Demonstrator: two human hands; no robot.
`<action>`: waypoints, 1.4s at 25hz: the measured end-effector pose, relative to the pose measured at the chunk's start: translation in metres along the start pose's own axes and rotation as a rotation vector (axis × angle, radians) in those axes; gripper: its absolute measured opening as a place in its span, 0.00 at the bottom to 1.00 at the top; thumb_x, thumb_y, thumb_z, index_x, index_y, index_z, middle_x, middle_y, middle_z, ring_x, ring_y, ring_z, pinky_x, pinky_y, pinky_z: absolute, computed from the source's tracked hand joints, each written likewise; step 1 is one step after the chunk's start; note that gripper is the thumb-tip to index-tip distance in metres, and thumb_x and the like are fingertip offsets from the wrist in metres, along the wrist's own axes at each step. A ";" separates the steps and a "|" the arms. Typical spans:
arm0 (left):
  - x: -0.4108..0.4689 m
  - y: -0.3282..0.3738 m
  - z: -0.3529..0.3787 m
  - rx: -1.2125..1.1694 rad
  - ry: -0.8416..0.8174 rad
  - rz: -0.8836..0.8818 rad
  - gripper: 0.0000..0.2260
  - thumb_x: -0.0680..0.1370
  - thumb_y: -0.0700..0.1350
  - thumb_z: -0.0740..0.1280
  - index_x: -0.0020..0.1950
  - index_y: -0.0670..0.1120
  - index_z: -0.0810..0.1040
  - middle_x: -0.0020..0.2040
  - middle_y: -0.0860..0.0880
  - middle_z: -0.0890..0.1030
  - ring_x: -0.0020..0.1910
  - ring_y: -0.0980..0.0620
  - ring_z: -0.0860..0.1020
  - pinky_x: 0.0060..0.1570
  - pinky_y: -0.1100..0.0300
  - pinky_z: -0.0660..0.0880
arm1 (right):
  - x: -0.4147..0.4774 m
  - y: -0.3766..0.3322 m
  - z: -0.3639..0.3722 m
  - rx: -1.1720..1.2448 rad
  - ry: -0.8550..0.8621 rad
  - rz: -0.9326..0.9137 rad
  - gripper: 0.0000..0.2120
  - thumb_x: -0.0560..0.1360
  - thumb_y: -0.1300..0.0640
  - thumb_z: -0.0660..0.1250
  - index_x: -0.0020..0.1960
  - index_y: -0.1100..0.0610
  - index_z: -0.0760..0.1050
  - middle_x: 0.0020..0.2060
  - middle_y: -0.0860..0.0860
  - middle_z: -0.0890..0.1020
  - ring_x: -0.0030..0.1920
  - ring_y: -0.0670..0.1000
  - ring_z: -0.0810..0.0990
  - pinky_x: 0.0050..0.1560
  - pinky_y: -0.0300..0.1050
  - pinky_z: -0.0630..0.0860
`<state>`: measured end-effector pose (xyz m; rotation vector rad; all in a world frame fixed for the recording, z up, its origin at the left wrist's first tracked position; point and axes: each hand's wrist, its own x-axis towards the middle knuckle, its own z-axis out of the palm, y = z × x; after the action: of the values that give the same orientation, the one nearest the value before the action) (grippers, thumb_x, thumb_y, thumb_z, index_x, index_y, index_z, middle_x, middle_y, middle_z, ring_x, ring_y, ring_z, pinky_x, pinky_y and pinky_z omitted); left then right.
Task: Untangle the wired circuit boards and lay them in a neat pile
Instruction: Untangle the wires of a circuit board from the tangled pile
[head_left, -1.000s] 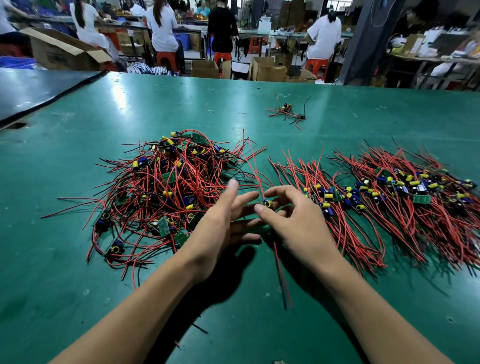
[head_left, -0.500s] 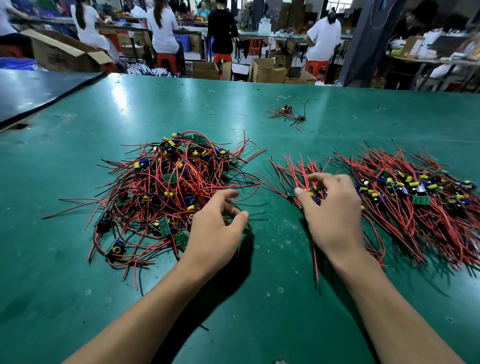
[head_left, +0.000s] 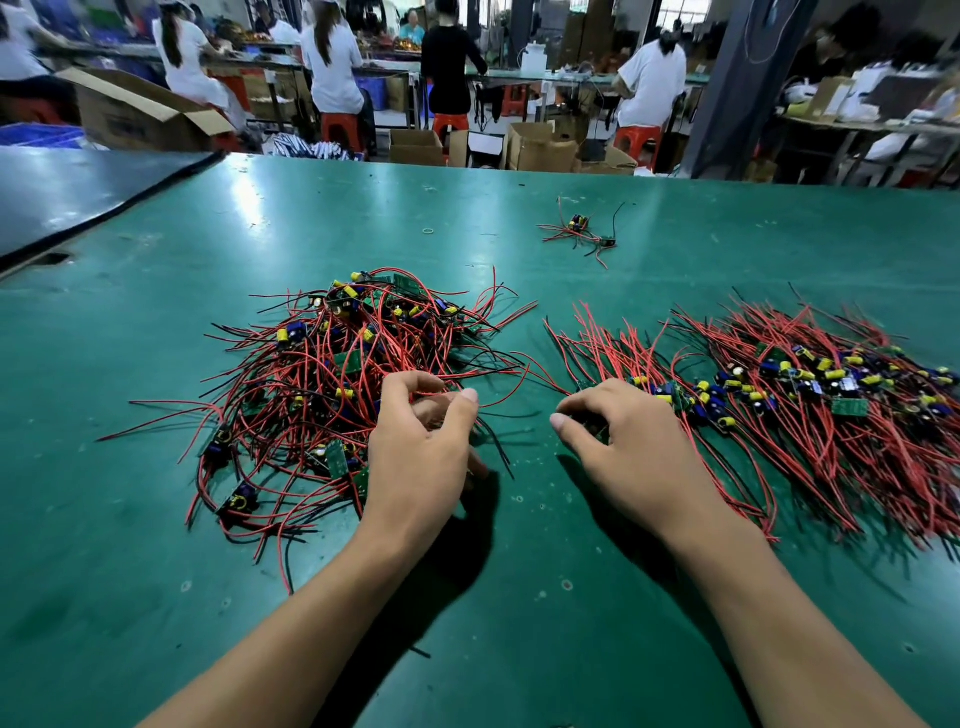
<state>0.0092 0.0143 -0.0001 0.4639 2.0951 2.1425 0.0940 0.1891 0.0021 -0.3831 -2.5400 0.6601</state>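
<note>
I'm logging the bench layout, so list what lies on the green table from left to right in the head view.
tangled heap → left hand, at the heap's right edge → right hand → neat pile. The far stray boards line up sideways with the right hand, so they are left out.

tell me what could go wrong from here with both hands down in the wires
1. The left hand has fingers curled into the tangled pile; a hard pull could drag a whole clump along and tighten the knots or strain wire joints.
2. The right hand sits at the edge of the neat pile, and a red wire arcs across from the tangle; a snag there might disturb the laid-out rows.
</note>
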 end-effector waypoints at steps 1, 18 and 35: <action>0.001 0.000 0.000 -0.012 0.002 0.007 0.13 0.74 0.54 0.69 0.54 0.54 0.70 0.42 0.50 0.83 0.31 0.40 0.81 0.31 0.51 0.73 | 0.000 -0.001 0.000 0.009 0.012 0.000 0.07 0.77 0.52 0.71 0.51 0.54 0.84 0.46 0.49 0.82 0.46 0.50 0.80 0.54 0.50 0.77; -0.019 0.002 0.010 0.170 -0.313 0.275 0.16 0.79 0.48 0.64 0.67 0.53 0.75 0.45 0.56 0.84 0.30 0.51 0.82 0.36 0.58 0.80 | 0.002 -0.028 0.008 0.900 -0.206 0.218 0.08 0.77 0.52 0.68 0.52 0.51 0.85 0.47 0.51 0.88 0.47 0.46 0.85 0.45 0.35 0.80; -0.005 0.000 0.001 0.219 -0.102 0.272 0.06 0.77 0.39 0.69 0.53 0.47 0.80 0.45 0.54 0.84 0.44 0.58 0.82 0.49 0.62 0.78 | 0.015 -0.024 -0.025 1.646 0.100 0.516 0.13 0.82 0.52 0.59 0.48 0.58 0.80 0.38 0.51 0.86 0.37 0.47 0.85 0.38 0.41 0.82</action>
<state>0.0141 0.0136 -0.0006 0.9098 2.3340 1.9719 0.0904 0.1839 0.0392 -0.3746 -1.0540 2.3983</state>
